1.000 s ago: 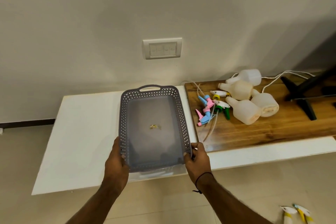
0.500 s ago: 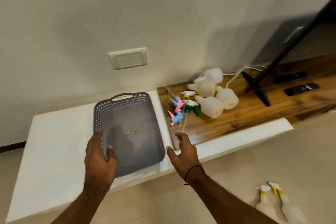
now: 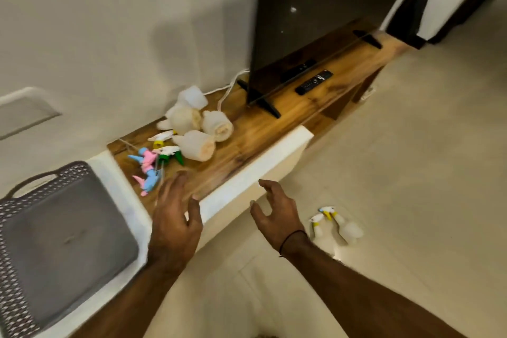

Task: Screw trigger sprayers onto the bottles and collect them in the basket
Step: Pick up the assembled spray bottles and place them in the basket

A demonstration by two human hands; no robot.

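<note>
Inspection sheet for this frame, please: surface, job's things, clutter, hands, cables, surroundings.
Surface: wooden shelf beside a white ledge.
Job's things: four capless bottles lying on the wood; loose trigger sprayers beside them; grey basket on the ledge holds no bottles; two assembled spray bottles on the floor.
Clutter: two remotes by the TV.
Hands: left hand and right hand open, holding nothing.
Cables: white cable behind the bottles.
Surroundings: TV, wall switch plate, tiled floor.
</note>
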